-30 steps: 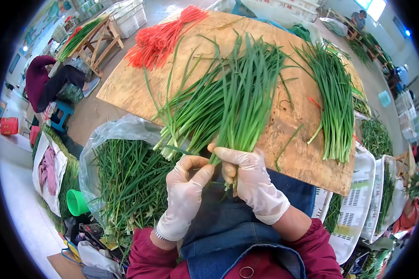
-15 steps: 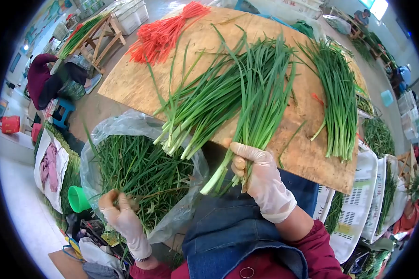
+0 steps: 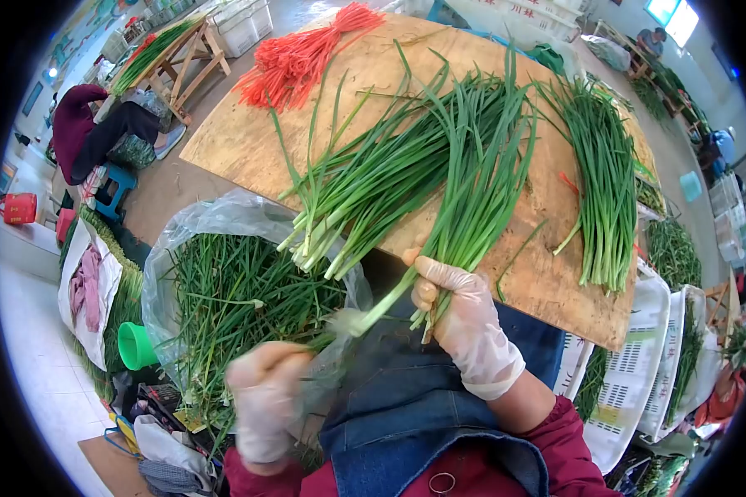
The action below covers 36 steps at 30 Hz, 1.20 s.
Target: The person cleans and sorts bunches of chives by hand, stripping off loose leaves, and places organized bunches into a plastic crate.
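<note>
My right hand (image 3: 464, 302), in a thin translucent glove with bare fingertips, is wrapped round the pale stem ends of a bunch of garlic chives (image 3: 481, 203). The bunch's leaves stretch away over the wooden board. One thicker stalk (image 3: 381, 308) juts out to the left of that hand. Blurred by motion, my gloved left hand (image 3: 267, 393) is closed just below left of the stalk's end, with a green chive leaf (image 3: 322, 340) showing between fist and stalk. Beside the held bunch lies a loose pile of chives (image 3: 373, 186) on the board.
A clear plastic bag (image 3: 167, 265) full of loose leaves stands below the wooden board (image 3: 232, 153). On the board are red ties (image 3: 298, 66) and another chive bunch (image 3: 605, 199). White crates (image 3: 634, 373) stand at right. A seated person (image 3: 99, 132) works at far left.
My left hand has moved right and toward me, from over the bag of leaves to near the stalk end. My right hand keeps its hold on the bunch, almost in place.
</note>
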### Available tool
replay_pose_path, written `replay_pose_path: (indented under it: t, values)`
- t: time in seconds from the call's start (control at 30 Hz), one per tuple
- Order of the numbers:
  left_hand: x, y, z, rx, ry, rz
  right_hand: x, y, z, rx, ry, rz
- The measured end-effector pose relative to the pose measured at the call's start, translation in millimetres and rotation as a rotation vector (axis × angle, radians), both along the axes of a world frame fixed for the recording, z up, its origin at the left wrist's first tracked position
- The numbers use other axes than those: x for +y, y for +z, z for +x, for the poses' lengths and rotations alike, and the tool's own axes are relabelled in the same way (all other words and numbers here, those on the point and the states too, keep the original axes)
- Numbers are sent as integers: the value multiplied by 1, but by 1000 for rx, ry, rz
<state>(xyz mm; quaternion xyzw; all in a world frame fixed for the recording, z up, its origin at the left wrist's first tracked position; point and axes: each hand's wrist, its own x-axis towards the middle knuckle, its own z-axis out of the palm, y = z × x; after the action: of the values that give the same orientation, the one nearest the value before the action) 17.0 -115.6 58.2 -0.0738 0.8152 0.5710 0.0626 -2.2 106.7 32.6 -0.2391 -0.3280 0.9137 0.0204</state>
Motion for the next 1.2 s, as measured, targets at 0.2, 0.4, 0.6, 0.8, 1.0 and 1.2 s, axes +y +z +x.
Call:
replay_pose_path:
  t: [0.2, 0.4, 0.6, 0.8, 1.0, 1.2]
  values:
    - [-56, 2, -24, 809, -73, -1146, 6, 7, 1, -28, -65, -68]
    - [56, -5, -8, 180, -448, -20, -1, 7, 7, -100, -29, 7]
    - [79, -1, -16, 804, -405, -368, -6, 1, 10, -163, 31, 66]
    - [99, -17, -16, 825, -535, -442, -17, -2, 8, -122, -78, -8]
    - [95, -23, -20, 860, -686, -527, -16, -9, 8, -100, -54, -24]
    - [45, -24, -12, 725, -716, -750, -2, 6, 1, -144, -77, 23]
